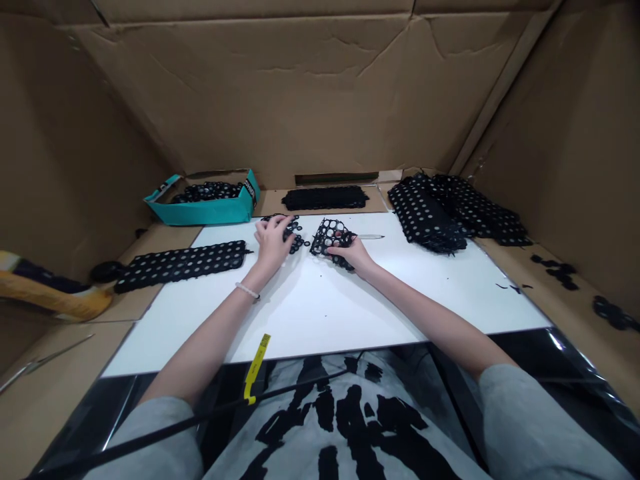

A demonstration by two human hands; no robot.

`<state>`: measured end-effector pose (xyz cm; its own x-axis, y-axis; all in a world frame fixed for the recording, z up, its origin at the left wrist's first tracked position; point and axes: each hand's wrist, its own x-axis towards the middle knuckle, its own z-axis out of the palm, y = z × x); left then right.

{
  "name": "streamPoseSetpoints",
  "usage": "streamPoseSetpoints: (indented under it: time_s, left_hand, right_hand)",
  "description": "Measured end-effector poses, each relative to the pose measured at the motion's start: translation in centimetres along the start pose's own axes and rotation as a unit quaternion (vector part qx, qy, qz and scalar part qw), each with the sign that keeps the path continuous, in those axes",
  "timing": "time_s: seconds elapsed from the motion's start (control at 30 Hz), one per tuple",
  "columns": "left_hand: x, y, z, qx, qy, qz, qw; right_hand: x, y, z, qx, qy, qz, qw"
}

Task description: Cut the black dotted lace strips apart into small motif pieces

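Observation:
In the head view my right hand [354, 253] grips a small black sheet [325, 230] with rows of round holes, held just over the white board [320, 307]. Thumb and fingers are closed on the sheet's right side. To the left, my left hand [273, 239] lies with fingers apart on a pile of small black rings [296, 243]; part of the pile is hidden beneath it. One loose black ring [307, 244] lies between the pile and the sheet. A thin pen-like tool [371, 237] rests behind my right hand.
A teal box [205, 215] of black pieces stands back left. Perforated black strips lie at left [183, 265] and back centre [325, 198], with stacked strips [430, 213] at right. Tweezers [37, 364] and a yellow tube-like object [70, 297] are far left. Cardboard walls [280, 100] surround everything.

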<state>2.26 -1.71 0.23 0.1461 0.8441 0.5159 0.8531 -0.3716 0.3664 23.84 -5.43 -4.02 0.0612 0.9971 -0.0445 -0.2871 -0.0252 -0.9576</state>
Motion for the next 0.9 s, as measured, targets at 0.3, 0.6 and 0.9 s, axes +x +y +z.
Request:
streamPoseSetpoints:
  time_s: [0.3,0.6,0.9]
  left_hand:
    - [-1.9,3.8,1.3,-0.216,-0.163,0.021,0.963]
    - [0.7,-1.0,-0.2,-0.04,0.025,-0.067,0.997]
    - [-2.7,4.8,0.6,-0.089,-0.122,0.115,0.982]
  right_hand:
    - [-0.7,-0.7,0.5,0.006,-0.049,-0.011,0.999]
    - [0.0,0.0,-0.2,-0.053,-0.004,0.001,0.999]
    - [-0.7,-0.4,0.6,0.034,-0.031,0.023,0.999]
